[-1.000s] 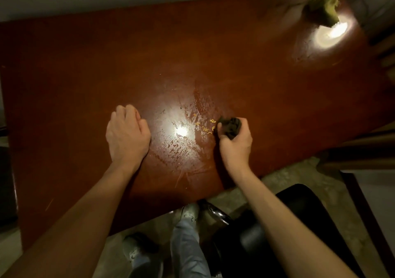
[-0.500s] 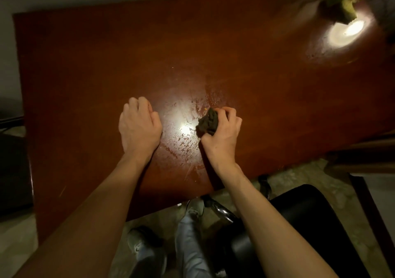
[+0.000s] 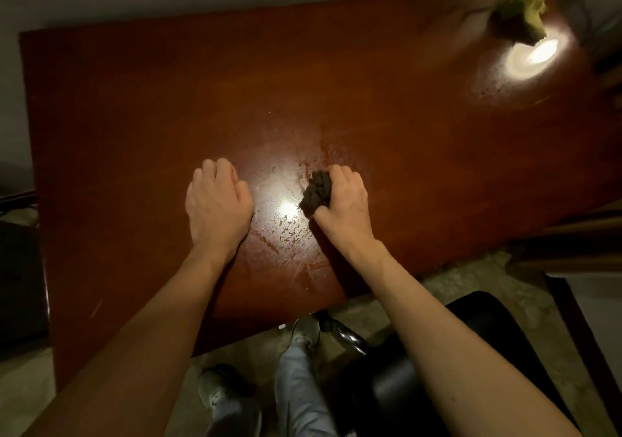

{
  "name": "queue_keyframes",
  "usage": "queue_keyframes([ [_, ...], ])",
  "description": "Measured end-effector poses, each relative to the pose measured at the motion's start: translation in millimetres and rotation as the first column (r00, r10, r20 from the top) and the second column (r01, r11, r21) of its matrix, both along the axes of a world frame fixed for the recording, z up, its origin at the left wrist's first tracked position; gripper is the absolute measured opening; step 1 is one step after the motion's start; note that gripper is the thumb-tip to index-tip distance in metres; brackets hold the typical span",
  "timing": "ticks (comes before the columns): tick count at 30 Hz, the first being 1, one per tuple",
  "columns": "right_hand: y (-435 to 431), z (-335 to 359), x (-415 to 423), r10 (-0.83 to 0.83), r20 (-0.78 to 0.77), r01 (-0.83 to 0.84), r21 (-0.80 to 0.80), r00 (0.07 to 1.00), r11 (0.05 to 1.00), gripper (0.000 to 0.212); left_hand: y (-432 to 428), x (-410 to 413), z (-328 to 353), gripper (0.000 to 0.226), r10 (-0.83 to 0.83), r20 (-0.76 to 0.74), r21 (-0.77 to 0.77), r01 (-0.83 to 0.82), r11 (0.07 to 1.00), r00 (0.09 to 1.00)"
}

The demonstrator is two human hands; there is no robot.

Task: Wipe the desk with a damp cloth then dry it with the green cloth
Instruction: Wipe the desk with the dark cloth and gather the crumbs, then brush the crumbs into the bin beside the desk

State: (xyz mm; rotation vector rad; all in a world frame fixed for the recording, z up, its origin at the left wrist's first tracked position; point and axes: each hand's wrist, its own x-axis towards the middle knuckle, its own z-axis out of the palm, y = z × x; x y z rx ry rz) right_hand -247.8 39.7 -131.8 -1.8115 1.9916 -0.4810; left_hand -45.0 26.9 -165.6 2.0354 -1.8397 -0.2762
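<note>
The right hand (image 3: pixel 343 201) grips a bunched dark cloth (image 3: pixel 316 192) against the wet desk (image 3: pixel 134 117); the left hand (image 3: pixel 217 204) rests there, fingers curled, holding nothing; the green cloth (image 3: pixel 523 16) lies at the far right corner.

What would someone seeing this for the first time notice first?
Probably the right hand mid-desk, its fingers gripping a balled dark cloth on the red-brown desk, with wet streaks shining beside it. The left hand rests on the desk just to its left. At the far right corner, a crumpled green cloth lies next to a bright reflection.
</note>
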Motion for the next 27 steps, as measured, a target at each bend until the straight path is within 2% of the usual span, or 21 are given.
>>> queue_keyframes([
  [2,-5.0,12.3,3.3,-0.138,0.207,0.133,0.042,0.969,0.99,0.031,0.1,-0.2,-0.2,0.007,-0.001,-0.009,-0.008,0.001,1.0,1.0],
  [6,-21.1,45.5,9.4,-0.365,0.493,0.334,0.153,0.79,0.93,0.035,-0.2,-2.2,-0.4,0.007,-0.002,-0.017,-0.018,0.001,1.0,1.0],
  [7,-25.5,54.8,10.2,-0.404,0.569,0.372,0.178,0.717,0.911,0.034,-0.5,-1.8,0.1,0.007,-0.001,-0.023,-0.011,0.001,1.0,1.0],
  [10,-37.4,80.0,8.1,-0.458,0.79,0.436,0.273,0.407,0.857,0.028,-0.3,0.2,0.4,0.01,-0.008,-0.07,-0.008,0.007,1.0,0.998],
  [11,-40.9,85.5,7.4,-0.458,0.821,0.447,0.287,0.341,0.847,0.027,-0.1,0.8,1.5,0.01,-0.015,-0.091,-0.018,0.013,1.0,0.996],
  [13,-46.5,85.2,8.6,-0.477,0.83,0.449,0.323,0.288,0.833,0.023,-0.9,2.2,3.7,0.009,-0.022,-0.139,-0.026,0.018,0.999,0.99],
  [15,-46.4,76.3,19.2,-0.524,0.799,0.422,0.383,0.296,0.822,0.024,-1.9,4.2,5.0,0.011,-0.027,-0.202,-0.003,0.027,1.0,0.979],
  [19,-30.0,54.6,59.7,-0.513,0.736,0.341,0.392,0.441,0.855,0.021,1.0,25.4,17.4,0.012,-0.12,-0.413,0.024,0.142,0.99,0.903],
  [21,-23.2,52.4,92.8,-0.46,0.731,0.28,0.366,0.504,0.887,0.02,5.3,42.1,33.1,0.01,-0.125,-0.482,-0.019,0.133,0.991,0.867],
  [24,-15.0,55.8,155.2,-0.336,0.75,0.118,0.33,0.57,0.937,0.023,13.7,70.1,55.7,0.011,0.013,-0.6,-0.04,-0.047,0.998,0.8],
  [27,-3.3,61.2,228.9,-0.176,0.782,-0.07,0.27,0.598,0.96,0.031,33.3,117.1,61.0,0.013,0.21,-0.665,-0.02,-0.298,0.954,0.717],
])
